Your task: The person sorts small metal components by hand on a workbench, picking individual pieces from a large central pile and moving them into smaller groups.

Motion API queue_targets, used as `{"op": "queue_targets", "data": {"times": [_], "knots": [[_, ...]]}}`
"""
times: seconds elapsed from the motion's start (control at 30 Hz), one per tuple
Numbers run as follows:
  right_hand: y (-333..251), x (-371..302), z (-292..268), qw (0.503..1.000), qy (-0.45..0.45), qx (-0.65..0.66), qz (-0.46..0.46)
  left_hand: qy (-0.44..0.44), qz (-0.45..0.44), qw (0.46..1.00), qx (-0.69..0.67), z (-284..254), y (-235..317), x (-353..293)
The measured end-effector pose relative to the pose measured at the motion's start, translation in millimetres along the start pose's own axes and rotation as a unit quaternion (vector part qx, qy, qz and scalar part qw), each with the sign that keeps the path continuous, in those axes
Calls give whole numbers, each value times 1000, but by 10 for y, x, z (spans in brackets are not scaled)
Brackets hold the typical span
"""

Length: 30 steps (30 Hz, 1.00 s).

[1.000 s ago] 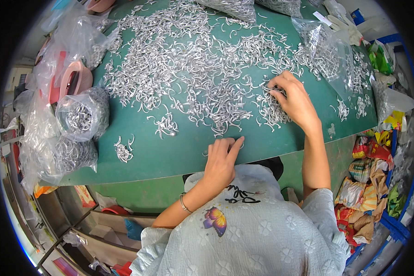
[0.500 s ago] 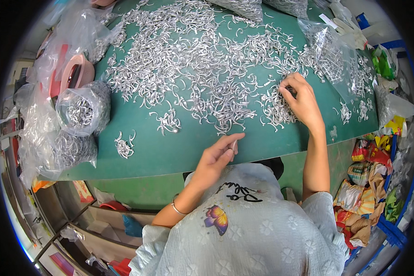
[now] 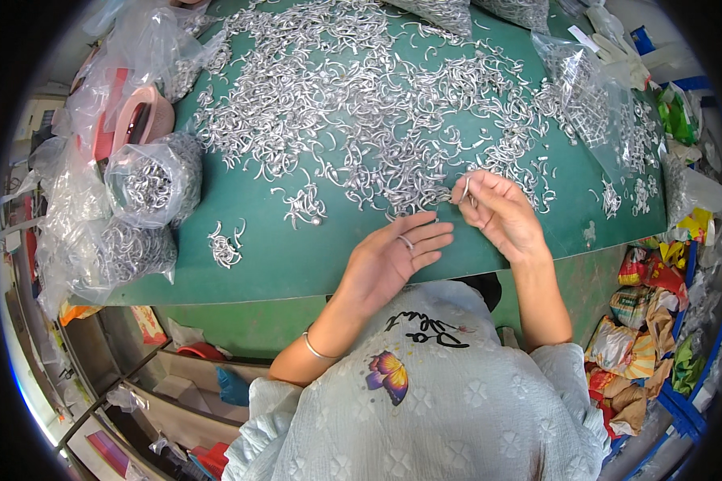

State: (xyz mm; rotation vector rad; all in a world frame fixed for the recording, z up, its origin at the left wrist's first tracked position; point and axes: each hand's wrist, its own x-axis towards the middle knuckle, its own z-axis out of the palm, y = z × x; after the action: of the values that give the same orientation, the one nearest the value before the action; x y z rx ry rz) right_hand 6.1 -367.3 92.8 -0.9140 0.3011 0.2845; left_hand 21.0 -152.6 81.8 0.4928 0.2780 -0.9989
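Observation:
My right hand (image 3: 504, 215) is raised just over the near edge of the pile, thumb and fingertips pinching a small curved silver metal piece (image 3: 467, 189). Beside it, my left hand (image 3: 389, 255) is turned palm up with fingers stretched out. A small silver curve (image 3: 406, 240) shows across its fingers; whether it is a worn ring or a loose piece is unclear. Beyond both hands, a wide heap of similar curved silver pieces (image 3: 297, 104) covers the green tabletop (image 3: 297, 268). Smaller clusters (image 3: 305, 205) lie apart from it toward the left.
Clear plastic bags of silver pieces (image 3: 148, 184) stand at the left edge, beside a pink basket (image 3: 159, 116). Another clear bag (image 3: 582, 88) lies at the far right. Blue shelving (image 3: 686, 405) with colourful packages (image 3: 622, 353) stands right of the table.
My right hand has drawn back from the pile toward my left hand, a curved piece now visible in its pinch. My left hand has turned palm up and its fingers have spread.

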Motion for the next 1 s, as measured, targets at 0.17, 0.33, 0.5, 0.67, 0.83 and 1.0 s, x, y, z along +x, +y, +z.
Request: {"op": "queue_targets", "data": {"times": [0.17, 0.33, 0.5, 0.67, 0.83, 1.0], "knots": [[68, -92, 71, 992, 7, -128, -10, -16, -4, 1000, -25, 10, -81, 72], [28, -232, 352, 859, -39, -489, -149, 12, -20, 998, -52, -138, -188, 93], [16, -72, 192, 763, 112, -587, -246, 77, 101, 931, 342, -76, 14, -124], [255, 93, 260, 644, 57, -712, -274, 188, 344, 592, 704, 37, 259, 102], [81, -75, 46, 625, 143, -723, -259, 181, 275, 500, 801, -23, 287, 179], [63, -205, 40, 663, 180, -680, -257, 221, 318, 495, 778, -133, 382, 28]]}}
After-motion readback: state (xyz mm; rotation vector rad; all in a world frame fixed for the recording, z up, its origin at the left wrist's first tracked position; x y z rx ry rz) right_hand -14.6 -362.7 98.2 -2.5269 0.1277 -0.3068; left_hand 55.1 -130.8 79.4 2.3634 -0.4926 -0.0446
